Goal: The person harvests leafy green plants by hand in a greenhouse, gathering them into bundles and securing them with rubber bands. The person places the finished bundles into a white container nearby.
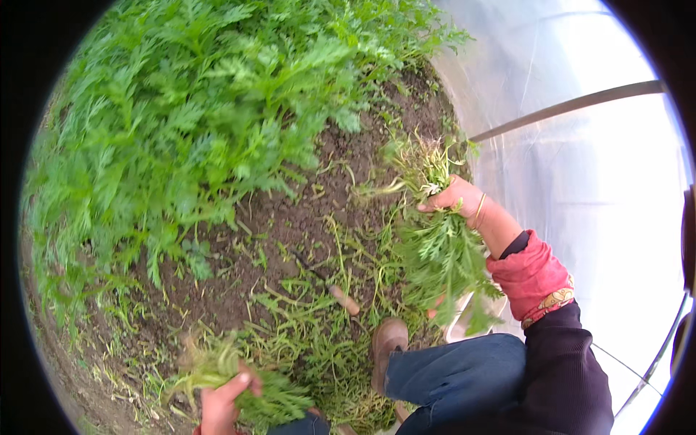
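Note:
My right hand point(454, 197) grips a thick bunch of leafy greens point(443, 250) by the stems. Its pale roots and cut ends point up and away from me, and the feathery leaves hang down towards my knee. Low in the picture, my left hand point(225, 399) closes around a smaller bunch of the same greens point(277, 399), its stem ends blurred. Between the two hands a small tool with a wooden handle point(343, 300) and a dark, narrow metal end lies on the soil among the trimmings.
A dense bed of standing greens point(179, 109) fills the upper left. Stripped leaves and stems point(331, 359) litter the soil point(283, 228) around my boot point(389, 348). Translucent plastic sheeting point(587, 179) with a curved bar point(565, 110) rises at right. A pale container point(468, 318) sits beside my knee.

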### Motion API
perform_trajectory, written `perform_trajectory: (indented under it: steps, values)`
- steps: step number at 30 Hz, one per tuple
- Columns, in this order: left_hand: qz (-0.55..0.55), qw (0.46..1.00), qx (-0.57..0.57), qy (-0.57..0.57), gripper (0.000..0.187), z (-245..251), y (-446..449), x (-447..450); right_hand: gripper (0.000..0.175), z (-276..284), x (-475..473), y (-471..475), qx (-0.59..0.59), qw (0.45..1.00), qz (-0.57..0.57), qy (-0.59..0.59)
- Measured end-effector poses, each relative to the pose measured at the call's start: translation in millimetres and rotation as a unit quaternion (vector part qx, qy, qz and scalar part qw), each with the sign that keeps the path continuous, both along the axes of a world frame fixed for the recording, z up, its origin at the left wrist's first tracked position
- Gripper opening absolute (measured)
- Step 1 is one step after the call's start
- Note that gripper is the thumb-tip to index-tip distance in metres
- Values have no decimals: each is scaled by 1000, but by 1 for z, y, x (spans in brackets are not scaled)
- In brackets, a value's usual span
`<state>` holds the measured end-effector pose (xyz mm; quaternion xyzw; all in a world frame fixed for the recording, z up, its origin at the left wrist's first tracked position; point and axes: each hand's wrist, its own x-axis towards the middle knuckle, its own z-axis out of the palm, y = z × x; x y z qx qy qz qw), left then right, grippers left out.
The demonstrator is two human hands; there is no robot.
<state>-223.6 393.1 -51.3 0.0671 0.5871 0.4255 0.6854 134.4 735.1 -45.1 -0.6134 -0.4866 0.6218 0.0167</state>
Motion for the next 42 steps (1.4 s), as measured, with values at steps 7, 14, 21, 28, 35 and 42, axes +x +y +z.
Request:
perform_trajectory:
  steps: [7, 14, 21, 28, 35, 42]
  values:
    - [-147, 966, 121, -173, 85, 21, 18, 65, 33, -3, -85, -148, 134, 981, -46, 129]
    - [-277, 933, 206, -104, 40, 42, -12, 108, 29, 56, -118, -247, 105, 945, -153, 271]
    - [-295, 917, 265, 38, 52, 55, -26, 118, 21, 84, -118, -256, -56, 871, -320, 369]
    - [-260, 881, 115, 378, 36, -19, -11, 97, 82, 9, -83, -231, -161, 916, -273, 247]
    - [-320, 780, 187, 504, 32, -28, -39, 103, 54, -21, -75, -259, 58, 980, 25, 188]
    - [-475, 584, 212, 623, 25, 16, -27, 111, 23, -26, -62, -238, 93, 983, -32, 156]
